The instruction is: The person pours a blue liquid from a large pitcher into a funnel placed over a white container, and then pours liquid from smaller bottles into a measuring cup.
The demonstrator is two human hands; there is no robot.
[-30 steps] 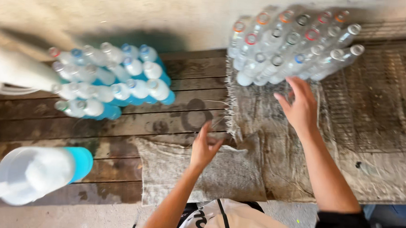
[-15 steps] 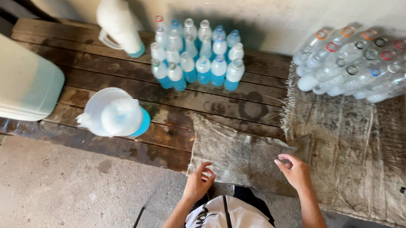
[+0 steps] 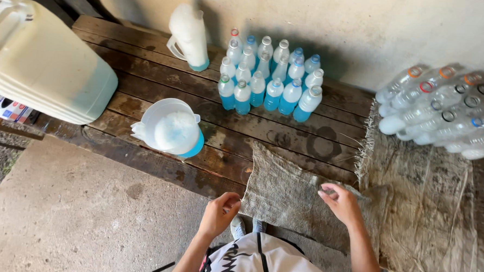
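My left hand (image 3: 219,213) hovers at the front edge of a wooden bench (image 3: 146,88), fingers curled, holding nothing that I can see. My right hand (image 3: 341,203) rests on a piece of coarse burlap cloth (image 3: 286,192) that hangs over the bench's front edge, fingers bent at the cloth's right side. Several small plastic bottles of blue liquid (image 3: 272,77) stand upright in a cluster at the back of the bench, well beyond both hands.
A white jug with blue liquid (image 3: 171,128) stands near the front left. Another white jug (image 3: 189,36) sits by the wall. A large white canister (image 3: 38,62) lies at far left. Several empty clear bottles (image 3: 444,112) lie stacked on sacking (image 3: 429,198) at right. Concrete floor (image 3: 75,216) below.
The view has swung left and back from the empty bottles. Both hands have drawn back to the bench's front edge; my right hand came down from the stacked bottles onto the burlap.
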